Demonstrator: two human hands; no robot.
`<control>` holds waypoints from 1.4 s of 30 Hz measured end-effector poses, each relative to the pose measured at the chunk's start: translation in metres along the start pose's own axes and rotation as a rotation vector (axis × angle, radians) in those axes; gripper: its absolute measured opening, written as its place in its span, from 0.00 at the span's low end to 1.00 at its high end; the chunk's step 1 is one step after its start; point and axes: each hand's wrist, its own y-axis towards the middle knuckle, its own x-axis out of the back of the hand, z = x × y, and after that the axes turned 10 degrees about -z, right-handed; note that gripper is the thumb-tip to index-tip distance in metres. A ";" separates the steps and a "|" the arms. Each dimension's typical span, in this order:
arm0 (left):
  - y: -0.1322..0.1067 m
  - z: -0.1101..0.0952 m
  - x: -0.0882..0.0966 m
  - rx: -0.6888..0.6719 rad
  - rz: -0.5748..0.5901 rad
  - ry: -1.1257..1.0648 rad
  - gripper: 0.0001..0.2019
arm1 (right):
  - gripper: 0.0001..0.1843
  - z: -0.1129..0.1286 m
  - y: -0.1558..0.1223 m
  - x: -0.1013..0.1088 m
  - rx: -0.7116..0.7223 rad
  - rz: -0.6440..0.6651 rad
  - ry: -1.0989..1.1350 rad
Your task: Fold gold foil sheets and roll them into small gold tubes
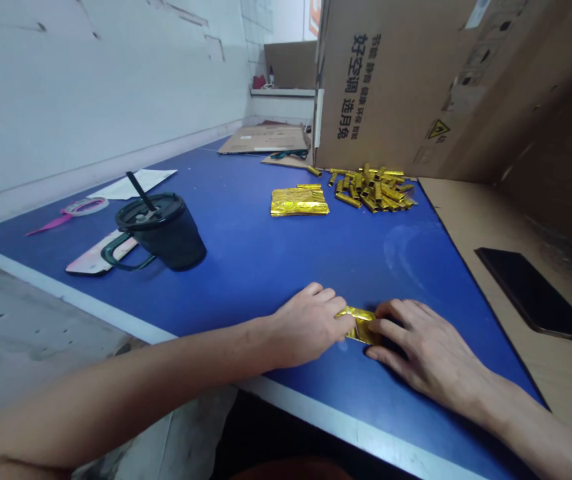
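Crinkly gold foil strip (361,327) pinned on the blue table (246,267), right by the near edge! Left hand (306,327), fingers bunched tight on its left end; right hand (429,343), fingers slightly spread across its right end. Farther out, a flat foil stack (299,201), then a heap of little foil rolls (371,190) against a cardboard box (391,80) printed "好空调". Far left, a black lidded cup (161,240) with a straw.

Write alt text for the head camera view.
The left hand and right hand hold a folded gold foil strip on a blue table. Beyond lie a flat stack of gold foil and a heap of gold foil pieces by a cardboard box, with a dark lidded tumbler to the left.
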 end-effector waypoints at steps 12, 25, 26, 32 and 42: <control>-0.002 -0.002 -0.001 -0.038 -0.051 0.049 0.05 | 0.12 0.005 -0.003 -0.007 0.040 -0.140 -0.016; 0.000 -0.005 -0.002 0.040 -0.029 0.079 0.04 | 0.12 -0.001 0.002 -0.015 -0.006 -0.140 0.086; 0.000 -0.005 -0.002 0.048 -0.034 0.081 0.05 | 0.11 0.000 0.002 -0.014 0.001 -0.126 0.084; -0.003 -0.004 -0.010 0.111 -0.088 0.033 0.05 | 0.12 -0.001 0.001 -0.013 0.024 -0.150 0.068; -0.001 -0.004 -0.007 0.296 -0.047 -0.084 0.09 | 0.12 -0.001 0.006 -0.012 -0.167 -0.117 0.289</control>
